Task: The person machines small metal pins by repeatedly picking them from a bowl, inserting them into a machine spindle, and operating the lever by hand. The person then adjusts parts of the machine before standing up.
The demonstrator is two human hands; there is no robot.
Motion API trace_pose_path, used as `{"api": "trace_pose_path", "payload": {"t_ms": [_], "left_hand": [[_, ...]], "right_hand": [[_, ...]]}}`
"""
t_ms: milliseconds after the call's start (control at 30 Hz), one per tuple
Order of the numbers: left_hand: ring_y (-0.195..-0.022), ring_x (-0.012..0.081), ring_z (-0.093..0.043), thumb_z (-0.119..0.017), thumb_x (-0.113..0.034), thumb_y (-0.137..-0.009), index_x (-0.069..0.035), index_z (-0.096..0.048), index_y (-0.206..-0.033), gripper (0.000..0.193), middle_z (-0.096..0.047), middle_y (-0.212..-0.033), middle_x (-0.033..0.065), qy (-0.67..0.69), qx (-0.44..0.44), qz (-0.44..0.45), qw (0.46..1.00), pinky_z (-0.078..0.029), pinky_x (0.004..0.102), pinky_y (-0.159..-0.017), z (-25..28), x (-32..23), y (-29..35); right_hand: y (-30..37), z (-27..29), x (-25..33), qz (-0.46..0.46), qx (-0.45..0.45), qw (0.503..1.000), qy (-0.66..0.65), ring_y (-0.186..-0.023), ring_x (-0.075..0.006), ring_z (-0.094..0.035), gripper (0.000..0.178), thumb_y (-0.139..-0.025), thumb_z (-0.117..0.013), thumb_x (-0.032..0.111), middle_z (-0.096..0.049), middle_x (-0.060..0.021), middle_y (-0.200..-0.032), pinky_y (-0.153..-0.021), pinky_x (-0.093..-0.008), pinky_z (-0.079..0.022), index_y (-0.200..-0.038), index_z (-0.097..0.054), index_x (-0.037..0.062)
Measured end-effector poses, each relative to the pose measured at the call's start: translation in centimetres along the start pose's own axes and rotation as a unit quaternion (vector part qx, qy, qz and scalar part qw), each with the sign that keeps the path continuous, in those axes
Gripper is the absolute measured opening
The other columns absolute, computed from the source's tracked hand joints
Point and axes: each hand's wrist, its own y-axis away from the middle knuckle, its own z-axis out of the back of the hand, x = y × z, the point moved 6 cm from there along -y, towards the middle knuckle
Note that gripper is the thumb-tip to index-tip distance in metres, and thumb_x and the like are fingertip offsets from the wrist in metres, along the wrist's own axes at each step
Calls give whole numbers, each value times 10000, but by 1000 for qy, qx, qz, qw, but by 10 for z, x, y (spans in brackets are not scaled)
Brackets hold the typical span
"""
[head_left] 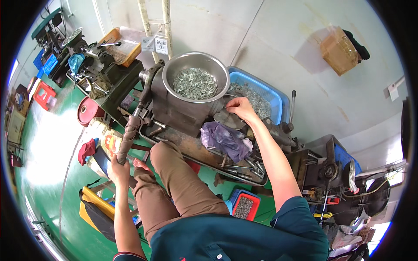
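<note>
My left hand [118, 169] is wrapped round the lower end of a long lever [126, 140] bound in brown cloth, which runs up to the grey bench machine [180, 111]. At the machine's right end, my right hand [240, 108] pinches at the dark round working part [230, 118]; whatever lies between the fingertips is too small to make out. A steel bowl [221, 69] holding many small metal pins [196, 85] rests on top of the machine. Just below my right hand lies a crumpled purple-grey rag [224, 141].
Behind my right hand stands a blue tub [282, 98] of metal pieces. Tools lie in the machine's tray [191, 150]. A red bin [254, 209] of small parts sits on the floor. Another bench machine [98, 56] is at the left, with more machinery [328, 169] at the right.
</note>
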Motion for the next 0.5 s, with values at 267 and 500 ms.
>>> {"api": "trace_pose_path", "payload": {"t_ms": [267, 500], "left_hand": [[-694, 367, -544, -564, -153, -627, -48, -552, -794, 198, -565, -698, 190, 5, 2, 1, 1000, -427, 426, -604, -3, 4, -2], [-684, 368, -550, -558, -157, -631, -43, -562, -787, 193, -564, -679, 198, 2, -6, 2, 1000, -434, 423, -598, -3, 5, -2]], "right_hand": [[1, -4, 4, 15, 31, 999, -20, -614, -102, -549, 101, -624, -633, 2, -606, -50, -658, -587, -228, -430, -725, -631, 7], [-3, -6, 1, 23, 44, 998, -24, -609, -105, -547, 96, -618, -643, 4, -604, -52, -656, -586, -229, -428, -713, -624, 3]]}}
